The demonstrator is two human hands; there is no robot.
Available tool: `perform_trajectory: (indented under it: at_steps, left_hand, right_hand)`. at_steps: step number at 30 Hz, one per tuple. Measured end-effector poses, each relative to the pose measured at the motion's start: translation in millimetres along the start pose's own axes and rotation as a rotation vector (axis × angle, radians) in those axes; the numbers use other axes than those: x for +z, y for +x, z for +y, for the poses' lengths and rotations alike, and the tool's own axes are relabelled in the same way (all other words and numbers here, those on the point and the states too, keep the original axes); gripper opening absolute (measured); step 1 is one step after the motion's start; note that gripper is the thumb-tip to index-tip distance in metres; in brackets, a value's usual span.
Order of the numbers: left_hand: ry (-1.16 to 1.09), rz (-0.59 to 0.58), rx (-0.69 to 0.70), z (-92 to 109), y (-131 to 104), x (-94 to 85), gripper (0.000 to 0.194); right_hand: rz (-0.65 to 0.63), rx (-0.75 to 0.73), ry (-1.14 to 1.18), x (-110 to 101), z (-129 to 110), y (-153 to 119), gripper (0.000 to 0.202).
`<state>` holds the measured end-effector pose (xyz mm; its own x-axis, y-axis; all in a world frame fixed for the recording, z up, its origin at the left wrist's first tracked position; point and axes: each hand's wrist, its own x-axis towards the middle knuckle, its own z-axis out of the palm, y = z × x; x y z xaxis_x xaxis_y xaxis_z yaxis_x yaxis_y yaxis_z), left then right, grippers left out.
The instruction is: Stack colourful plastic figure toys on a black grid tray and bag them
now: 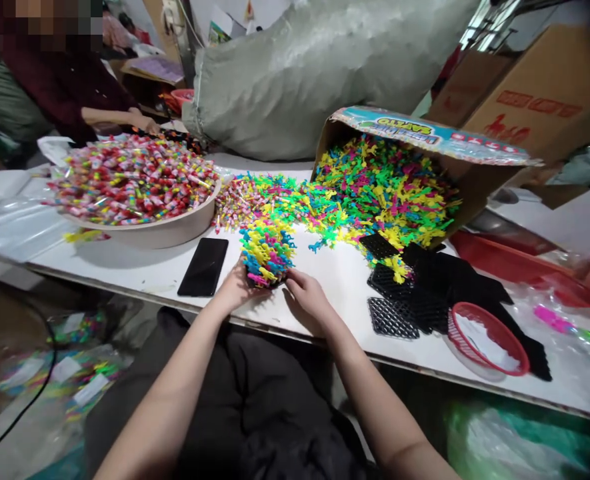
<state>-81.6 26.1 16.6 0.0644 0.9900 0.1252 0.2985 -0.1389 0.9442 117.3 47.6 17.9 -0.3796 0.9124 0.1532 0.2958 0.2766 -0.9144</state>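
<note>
Forearms (167, 393), hands (235, 288) (306, 293) at colourful figures (268, 252), blurred lettering (405, 130) on box flap (467, 152).

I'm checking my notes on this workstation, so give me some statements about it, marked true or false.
1. The left hand holds a bundle of colourful toy figures. True.
2. The right hand is reaching into the cardboard box. False: the right hand is at that bundle's edge, over the near side of the table.
3. The cardboard box lies open on its side, with more figures inside. True.
4. The phone lies inside the red basket. False: the phone lies on the table, left of the left hand.
5. The tub is heaped with small pieces. True.
</note>
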Motion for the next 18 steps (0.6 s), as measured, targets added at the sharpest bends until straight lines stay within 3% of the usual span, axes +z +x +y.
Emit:
perform_trajectory:
  at_steps: [5, 7, 10, 13, 18]
  left_hand:
    - [0.056, -0.187, 0.01, 11.2, 5.8, -18.1, 0.048]
    - [0.045, -0.109, 0.028, 12.5, 2.7, -17.7, 0.054]
    - [0.04, 0.126, 0.011, 7.2, -7.3, -9.5, 0.063]
    - [0.068, 0.247, -0.039, -2.9, -17.3, -1.5, 0.05]
    - [0.075, 0.339, -0.078, -13.8, -24.4, 1.6, 0.028]
  right_hand:
    - [0.173, 0.095, 0.114, 19.6, 0.6, -14.8, 0.028]
    - [0.22, 0.124, 0.094, 21.9, -0.9, -17.1, 0.023]
    - [0.237, 0.105, 0.0, 23.4, -4.0, -16.1, 0.02]
    - [0.243, 0.079, -0.082, 25.6, -7.3, -13.7, 0.021]
    - [0.254, 0.062, -0.256, 29.2, -9.6, -10.6, 0.018]
